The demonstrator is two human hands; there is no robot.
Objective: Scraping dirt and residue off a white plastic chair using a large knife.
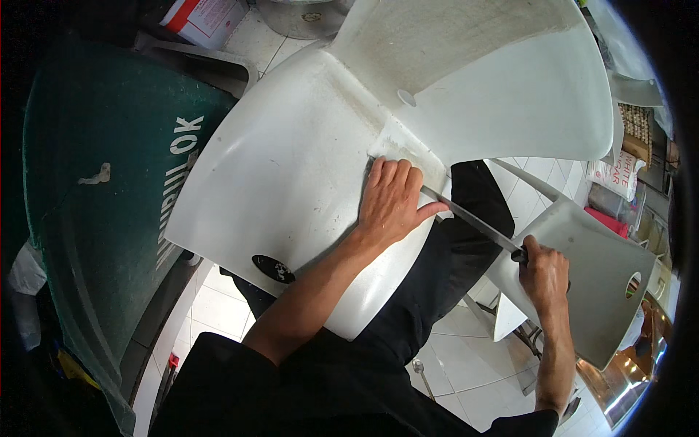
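Note:
A white plastic chair [284,158] lies tilted across my lap, its other panel rising at the upper right. My left hand [390,196] presses on it near the bend, fingers together and thumb stretched out over a long metal blade [475,221]. The blade runs under that hand, so its far end is mostly hidden. My right hand [545,273] is closed around the blade's black handle [519,255]; whether the tool is a knife or a saw I cannot tell. A paler rough patch [407,145] lies just beyond my left fingertips. A dark oval [273,269] marks the panel's near edge.
A dark green panel with white lettering [120,164] stands close on the left. Another white plastic chair [590,284] is beside my right arm. Behind it are a sugar bag [617,173] and a wicker basket [636,125]. A metal pot [306,19] sits on the tiled floor [464,355].

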